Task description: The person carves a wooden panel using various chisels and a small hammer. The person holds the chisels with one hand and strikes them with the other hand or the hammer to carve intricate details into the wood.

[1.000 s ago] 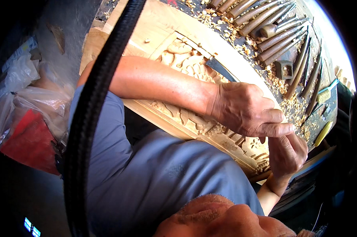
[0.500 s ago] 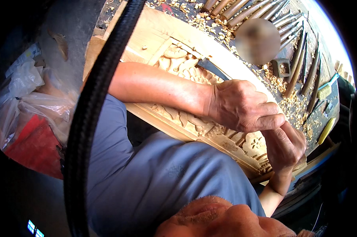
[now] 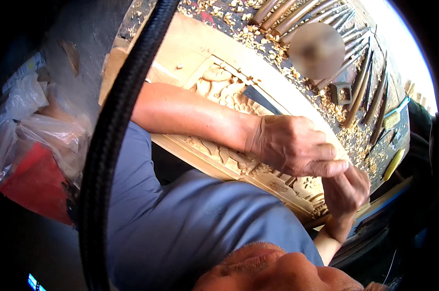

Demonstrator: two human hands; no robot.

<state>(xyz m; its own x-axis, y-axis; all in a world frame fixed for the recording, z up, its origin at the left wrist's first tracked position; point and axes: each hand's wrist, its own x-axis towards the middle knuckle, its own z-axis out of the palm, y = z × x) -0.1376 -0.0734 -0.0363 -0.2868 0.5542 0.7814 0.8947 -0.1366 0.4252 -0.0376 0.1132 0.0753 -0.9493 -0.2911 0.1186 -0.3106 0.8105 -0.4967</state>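
A wooden panel (image 3: 178, 36) with carved relief of leaves and flowers (image 3: 229, 93) lies on the bench in front of me. My left hand (image 3: 297, 148) is closed in a fist above the carving. From its far side a dark, flat chisel (image 3: 262, 99) slants down across the relief, its handle hidden in the fist. Right beside the left thumb, my right hand (image 3: 345, 191) is closed with bent fingers. The two hands touch or overlap; what the right fingers grip is hidden.
Several wooden-handled carving tools (image 3: 290, 17) fan out at the far right among wood shavings (image 3: 260, 43). A small square metal block (image 3: 341, 93), a brush (image 3: 394, 118) and a yellow object (image 3: 394, 165) lie nearby. Plastic bags (image 3: 54, 131) and red material (image 3: 37, 186) are at left.
Both hands and the chisel have shifted slightly toward me, the left hand a little more than the panel. The whole view has also shifted a little. The grips look the same.
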